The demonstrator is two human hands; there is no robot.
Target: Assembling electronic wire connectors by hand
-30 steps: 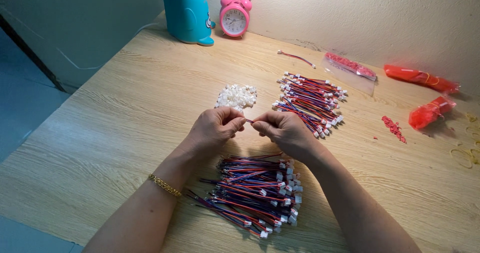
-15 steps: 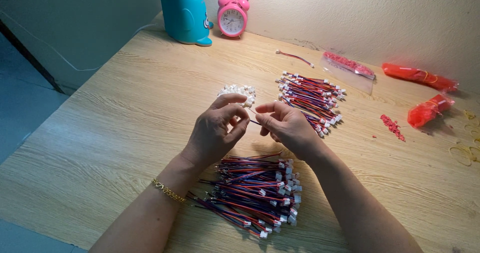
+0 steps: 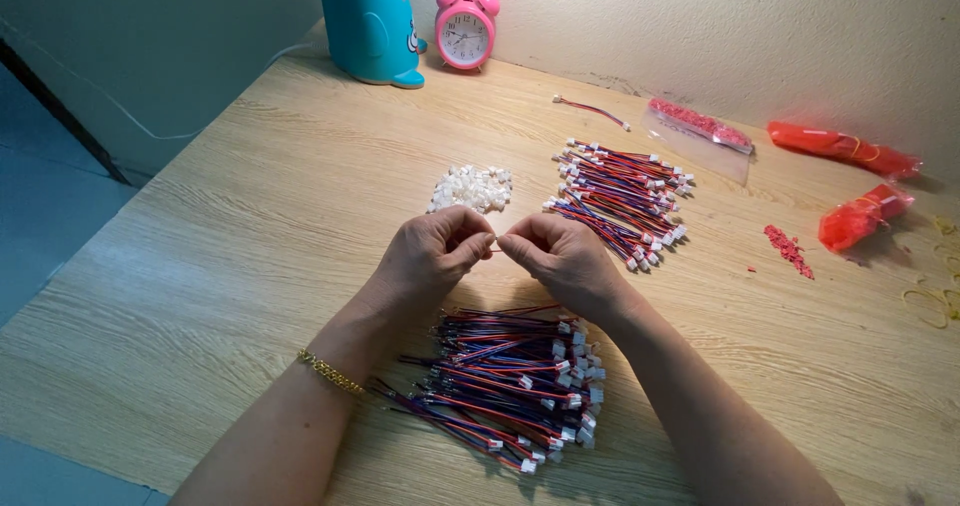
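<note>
My left hand and my right hand meet fingertip to fingertip above the wooden table, pinching a small part between them; a short bit of red wire shows between the fingertips. A pile of red, blue and black wires with white connectors lies just below my wrists. A second bundle of the same wires lies beyond my right hand. A heap of small white connector housings sits just past my left hand. A gold bracelet circles my left wrist.
A teal pen holder and a pink alarm clock stand at the back by the wall. A clear bag of red parts, two red bags, loose red bits and rubber bands lie at the right.
Both hands rose toward the white housings half a second ago and have come back down nearer the lower wire pile, still joined at the fingertips.
</note>
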